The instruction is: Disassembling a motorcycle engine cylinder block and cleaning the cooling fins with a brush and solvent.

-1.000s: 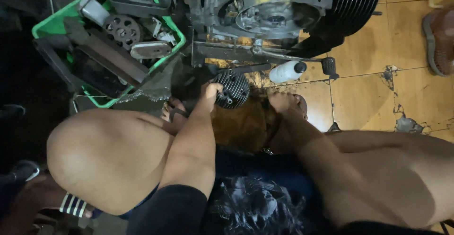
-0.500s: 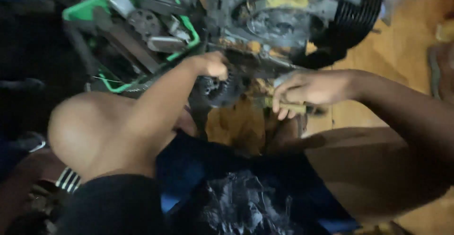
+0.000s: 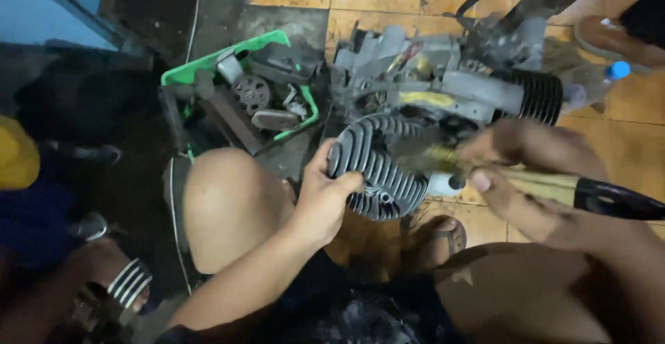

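The left hand gripped a finned metal cylinder head by its near edge, thumb pressed over the grey ribs — a rounded casting with parallel cooling fins, dull and greasy. Just right of it, the right hand was clenched around a tool with a yellowish shaft and glossy black handle, its blurred tip lying across the head's ribbed face. Beyond both hands sat an engine block, grimy grey metal with a black finned barrel at its right end. To the left of the left hand and farther out, a green plastic tray held oily gears and loose parts. A clear plastic bottle with a blue cap lay past the engine on worn yellow floor tiles.
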